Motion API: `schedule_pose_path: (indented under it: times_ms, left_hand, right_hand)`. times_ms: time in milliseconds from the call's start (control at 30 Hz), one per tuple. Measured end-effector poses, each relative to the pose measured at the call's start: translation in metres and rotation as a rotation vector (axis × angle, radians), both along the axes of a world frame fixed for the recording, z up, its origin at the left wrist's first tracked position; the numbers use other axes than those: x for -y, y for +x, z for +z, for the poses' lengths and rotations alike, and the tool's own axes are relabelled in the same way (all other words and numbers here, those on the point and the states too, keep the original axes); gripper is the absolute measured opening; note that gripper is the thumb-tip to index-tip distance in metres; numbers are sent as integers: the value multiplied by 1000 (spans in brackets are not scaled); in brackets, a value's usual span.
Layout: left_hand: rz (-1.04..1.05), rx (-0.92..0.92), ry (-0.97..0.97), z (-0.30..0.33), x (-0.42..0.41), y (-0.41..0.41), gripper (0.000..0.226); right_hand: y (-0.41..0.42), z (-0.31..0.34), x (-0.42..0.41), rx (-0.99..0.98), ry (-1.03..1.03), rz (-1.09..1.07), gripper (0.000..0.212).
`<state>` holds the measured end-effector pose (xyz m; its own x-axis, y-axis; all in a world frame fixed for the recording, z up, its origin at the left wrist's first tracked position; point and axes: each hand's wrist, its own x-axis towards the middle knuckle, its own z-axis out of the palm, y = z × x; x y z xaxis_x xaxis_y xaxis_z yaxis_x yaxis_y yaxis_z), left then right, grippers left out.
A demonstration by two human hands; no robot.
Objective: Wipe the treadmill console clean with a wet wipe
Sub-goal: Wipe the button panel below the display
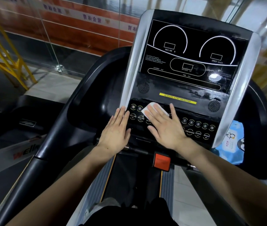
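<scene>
A: Console [185, 88] of treadmill, mid-clean. Noted wet streaks and smears across right half of glossy black display and along yellow sticker [177, 98]. Judged upper panel already gone over, at least in part.

B: And the button row?

A: Caught in progress. Wet wipe [152, 108] lay flat on upper left part of button panel [198, 128], beside the numbered incline keys, pinned under fingers [155, 113] of right hand [165, 128]. Right-side speed and program keys not visibly wet; probably left to do, though hard to tell on black plastic.

B: Silver side rails?

A: No sign either way. Counted as outstanding, along with lower lip near red stop tab [161, 161].

B: Right hand pose?

A: Palm down, fingers straight and spread apart, pressing wipe against panel. No curl, no pinch; wipe held by flat pressure only. Forearm came in from lower right, wrist roughly level with panel's bottom edge.

B: Left hand [115, 130]?

A: Also palm down, fingers straight and close together, thumb out. Rested on left edge of button panel, fingertips just beside silver rail [135, 62]. Held nothing; looked like bracing.

B: Supplies?

A: Blue wipe pack [232, 142] tucked in tray behind console's right rail, well apart from both hands.
</scene>
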<state>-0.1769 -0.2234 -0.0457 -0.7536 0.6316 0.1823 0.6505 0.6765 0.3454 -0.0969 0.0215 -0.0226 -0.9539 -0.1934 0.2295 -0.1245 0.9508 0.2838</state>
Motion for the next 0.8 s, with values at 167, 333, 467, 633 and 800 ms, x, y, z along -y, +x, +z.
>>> schedule_pose_path:
  times_ms: [167, 333, 467, 633, 800]
  left_hand:
    - [-33, 6, -16, 0, 7, -9, 70]
    - [-45, -6, -60, 6, 16, -18, 68]
    - [-61, 2, -112, 11, 19, -22, 67]
    - [-87, 21, -176, 12, 24, -27, 67]
    - [-113, -5, -228, 12, 32, -36, 67]
  right_hand:
    - [21, -23, 11, 90, 12, 171, 57]
    - [-6, 6, 4, 42, 50, 97, 60]
    - [-12, 8, 16, 11, -2, -18, 60]
    - [7, -18, 30, 111, 32, 129, 60]
    - [-13, 5, 24, 77, 70, 73, 65]
